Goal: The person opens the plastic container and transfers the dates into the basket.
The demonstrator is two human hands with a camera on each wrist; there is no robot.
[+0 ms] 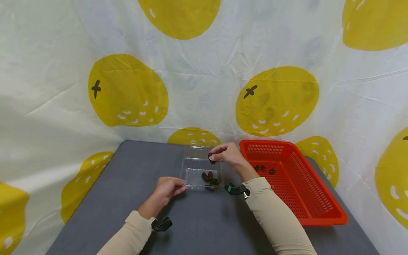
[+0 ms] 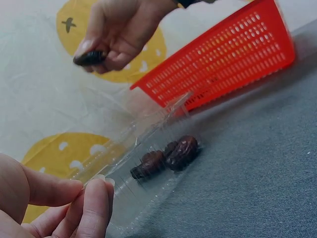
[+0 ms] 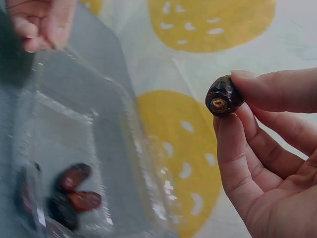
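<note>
Left hand [image 1: 169,187]: grip pinched on the near left corner of the clear clamshell box [image 1: 193,174].
Clamshell box: lid open, on the tabletop [image 1: 127,184], several dates [image 1: 205,177] inside; likely light and flexible, best held by the rim.
Right hand [image 1: 227,156]: grip clamped on one date, thumb against fingers.
Held date [image 3: 224,96]: above the box; probably light, soft, slightly sticky; take it gently by the sides.
Red basket [image 1: 293,191]: right of the box; only the head view shows dates inside.
Stem end: pale, clear only in the right wrist view.
</note>
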